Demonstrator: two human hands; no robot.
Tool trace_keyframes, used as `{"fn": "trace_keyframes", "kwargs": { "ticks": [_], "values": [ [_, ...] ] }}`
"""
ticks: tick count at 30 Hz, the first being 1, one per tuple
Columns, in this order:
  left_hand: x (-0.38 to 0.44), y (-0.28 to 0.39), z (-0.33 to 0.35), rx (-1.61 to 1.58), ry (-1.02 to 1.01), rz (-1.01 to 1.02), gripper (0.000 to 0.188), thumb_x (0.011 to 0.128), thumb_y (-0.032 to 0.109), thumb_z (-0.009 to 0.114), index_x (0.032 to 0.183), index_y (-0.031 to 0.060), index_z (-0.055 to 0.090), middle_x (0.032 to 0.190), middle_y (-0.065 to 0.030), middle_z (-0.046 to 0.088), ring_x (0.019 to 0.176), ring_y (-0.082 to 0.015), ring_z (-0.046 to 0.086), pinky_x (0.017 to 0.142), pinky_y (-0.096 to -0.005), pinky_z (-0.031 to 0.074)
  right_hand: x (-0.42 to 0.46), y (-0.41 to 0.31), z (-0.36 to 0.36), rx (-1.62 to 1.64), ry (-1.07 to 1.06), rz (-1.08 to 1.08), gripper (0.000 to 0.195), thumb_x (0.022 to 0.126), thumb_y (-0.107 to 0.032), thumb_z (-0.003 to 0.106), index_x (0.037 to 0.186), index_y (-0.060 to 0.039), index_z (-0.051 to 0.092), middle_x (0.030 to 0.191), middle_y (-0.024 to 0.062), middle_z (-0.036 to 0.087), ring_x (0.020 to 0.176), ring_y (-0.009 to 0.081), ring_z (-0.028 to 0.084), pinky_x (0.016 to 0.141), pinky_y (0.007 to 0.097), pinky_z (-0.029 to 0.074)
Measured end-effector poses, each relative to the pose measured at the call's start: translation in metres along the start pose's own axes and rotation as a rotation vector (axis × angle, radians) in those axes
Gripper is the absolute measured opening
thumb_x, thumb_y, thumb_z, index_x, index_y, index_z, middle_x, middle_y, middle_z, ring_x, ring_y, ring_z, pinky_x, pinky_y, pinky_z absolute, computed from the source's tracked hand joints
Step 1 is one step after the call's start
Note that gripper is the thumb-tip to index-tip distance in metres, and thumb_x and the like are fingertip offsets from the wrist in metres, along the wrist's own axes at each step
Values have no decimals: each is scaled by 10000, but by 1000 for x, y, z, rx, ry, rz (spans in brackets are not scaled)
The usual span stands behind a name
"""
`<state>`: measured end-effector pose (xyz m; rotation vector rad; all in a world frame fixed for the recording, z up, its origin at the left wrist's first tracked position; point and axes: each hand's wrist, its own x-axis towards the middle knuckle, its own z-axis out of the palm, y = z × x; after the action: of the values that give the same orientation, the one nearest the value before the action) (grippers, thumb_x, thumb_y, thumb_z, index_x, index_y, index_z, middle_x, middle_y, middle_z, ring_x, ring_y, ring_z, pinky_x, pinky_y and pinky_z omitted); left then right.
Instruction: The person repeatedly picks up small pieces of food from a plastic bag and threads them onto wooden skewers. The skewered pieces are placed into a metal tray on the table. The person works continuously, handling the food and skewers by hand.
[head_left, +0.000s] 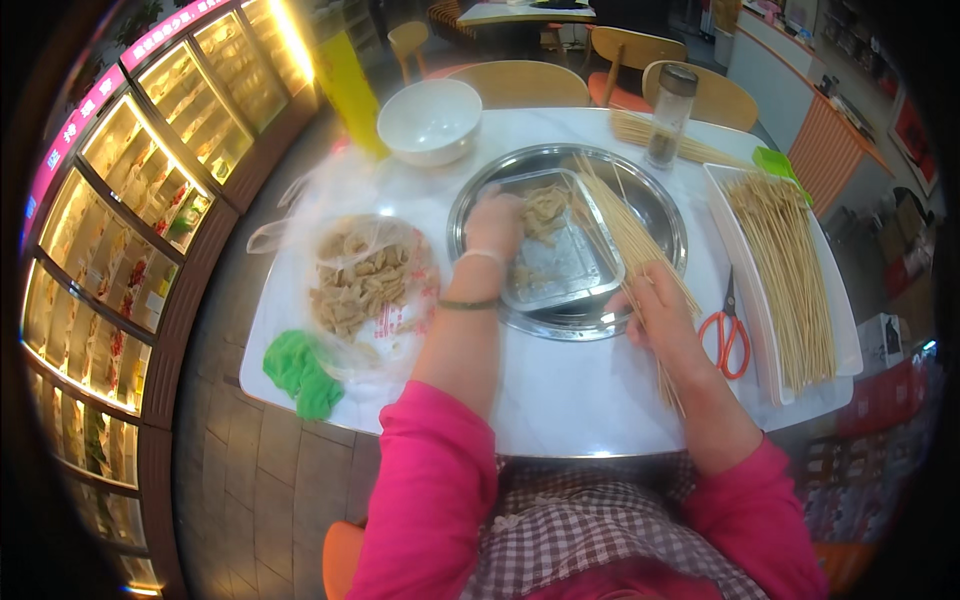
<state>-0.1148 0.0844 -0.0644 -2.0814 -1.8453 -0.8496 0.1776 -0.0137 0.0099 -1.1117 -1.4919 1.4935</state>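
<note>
A bundle of thin bamboo skewers (626, 214) is held in my right hand (660, 311), slanting across the right side of a round steel basin (570, 324). Within the basin's rim sits a rectangular metal tray (566, 274). Pale, folded food pieces (546, 212) lie at the tray's far end, by the skewers' far ends. My left hand (493, 223) is over the tray's left side, beside these pieces. It is blurred and its fingertips are partly hidden, so any hold is unclear. To its left, a clear plastic bag (409, 300) contains more food pieces (360, 281).
Red-handled scissors (726, 345) lie beside a white tray (761, 352) full of skewers (787, 292). A green cloth (304, 375) is at the near left edge. Behind the basin stand a white bowl (431, 124), a lidded jar (667, 120) and more loose skewers (682, 142).
</note>
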Motion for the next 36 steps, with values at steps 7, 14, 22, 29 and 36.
{"fn": "trace_keyframes", "kwargs": {
  "ticks": [7,14,22,29,36],
  "values": [
    [11,44,5,328,-177,30,148,785,88,638,876,143,740,996,-98,650,1014,-292,630,828,-397,537,1,6,-3,16,-4,23,185,1052,-207,398,998,-53,485,839,94,686,455,90,500,448,228,394],
    [10,44,4,325,-176,-120,136,786,117,646,887,117,737,1020,-110,642,1030,-299,625,815,-391,547,2,9,-8,-40,-22,30,195,1036,-213,447,986,-34,504,869,100,703,479,94,524,473,241,415],
    [9,54,-16,354,-225,-62,105,777,135,658,843,100,731,973,-107,642,995,-295,637,778,-397,558,2,6,-11,-2,-53,99,221,1031,-221,458,990,-13,521,891,111,699,495,109,544,457,251,422],
    [10,54,-10,408,-205,-4,184,810,221,700,900,63,724,963,-99,645,991,-287,625,785,-370,552,4,9,-12,35,-55,95,211,1032,-220,462,997,-23,529,902,94,693,511,95,544,448,243,411],
    [2,31,13,377,-165,-63,110,823,142,642,839,54,706,951,-128,660,925,-316,661,748,-425,564,6,10,-9,25,-57,92,223,1029,-234,472,1010,-20,529,909,91,687,516,88,531,436,230,393]
  ]
}}
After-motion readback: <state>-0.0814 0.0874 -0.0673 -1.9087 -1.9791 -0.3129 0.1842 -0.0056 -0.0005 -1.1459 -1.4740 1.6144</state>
